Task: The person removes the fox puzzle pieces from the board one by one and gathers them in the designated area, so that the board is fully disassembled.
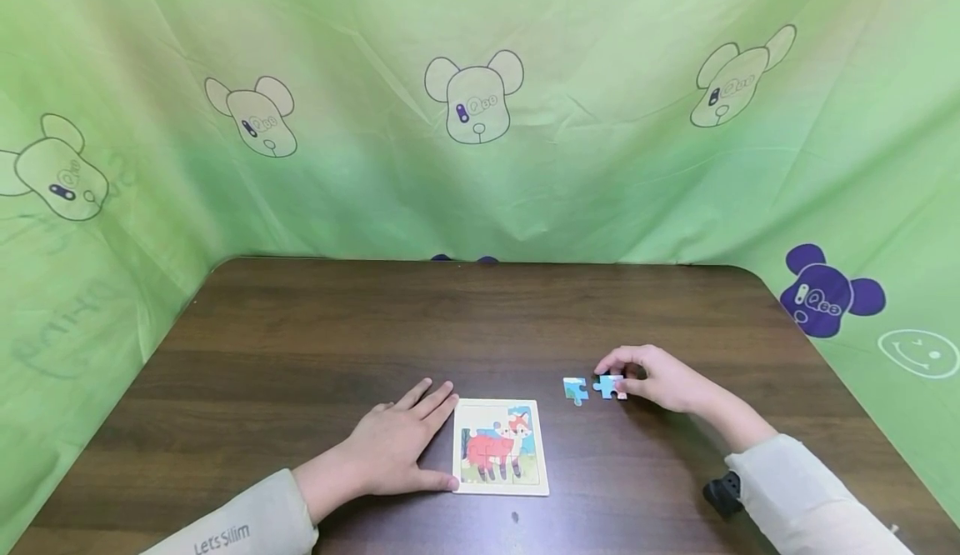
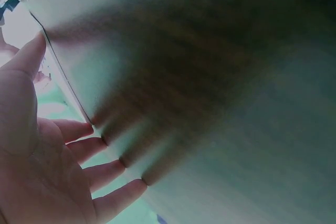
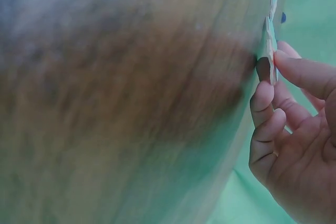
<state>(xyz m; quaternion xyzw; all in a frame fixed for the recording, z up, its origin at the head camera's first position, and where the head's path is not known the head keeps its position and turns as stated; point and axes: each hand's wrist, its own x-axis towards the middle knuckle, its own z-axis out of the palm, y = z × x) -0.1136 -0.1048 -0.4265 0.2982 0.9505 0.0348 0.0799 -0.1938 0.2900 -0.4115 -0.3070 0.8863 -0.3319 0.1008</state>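
A square puzzle board [image 1: 543, 472] with a pale rim and a red fox picture lies on the table; its upper left part shows bare pale backing. My left hand [image 1: 393, 447] rests spread along its left edge, thumb and index fingertip touching the rim. In the left wrist view, the fingers of that hand [image 2: 52, 166] are straight. To the right of the board, my right hand [image 1: 663, 378] pinches a blue puzzle piece [image 1: 608, 386] low at the tabletop. Another blue and green puzzle piece [image 1: 575, 389] lies just left of it, apart from it.
The brown wooden table [image 1: 375, 322] reaches back to a green curtain [image 1: 360, 180] printed with bear heads. A black device [image 1: 723, 494] is at the right sleeve's cuff.
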